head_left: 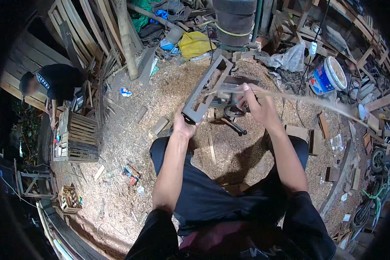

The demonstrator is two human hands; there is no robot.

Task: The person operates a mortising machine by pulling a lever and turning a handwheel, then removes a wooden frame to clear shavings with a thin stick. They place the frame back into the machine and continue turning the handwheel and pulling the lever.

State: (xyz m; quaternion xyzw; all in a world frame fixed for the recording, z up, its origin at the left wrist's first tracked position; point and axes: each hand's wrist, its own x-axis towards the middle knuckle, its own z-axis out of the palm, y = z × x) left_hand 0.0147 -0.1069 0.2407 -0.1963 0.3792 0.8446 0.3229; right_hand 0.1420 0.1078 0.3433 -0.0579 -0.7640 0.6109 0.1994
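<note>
At the left edge of the frame, another person [58, 82] in a dark top bends beside a slatted wooden crate [82, 138]. Right of it, at lower left, a small red-and-black object [131, 174] lies on the shavings-strewn floor [121, 121]. Just above the centre, the left hand [186, 123] grips the lower end of a grey, slotted rectangular block [203, 86], its fingers wrapped around it; the block tilts up to the right. Just right of the block, the right hand [256, 103] pinches a long, thin strip [307, 99] between its fingers. The strip, motion-blurred, stretches toward the right edge; whether its left end touches the block cannot be told. A metal device with a lever [235, 125] stands beneath the hands. At upper right sits a white-and-blue bucket [327, 77].
</note>
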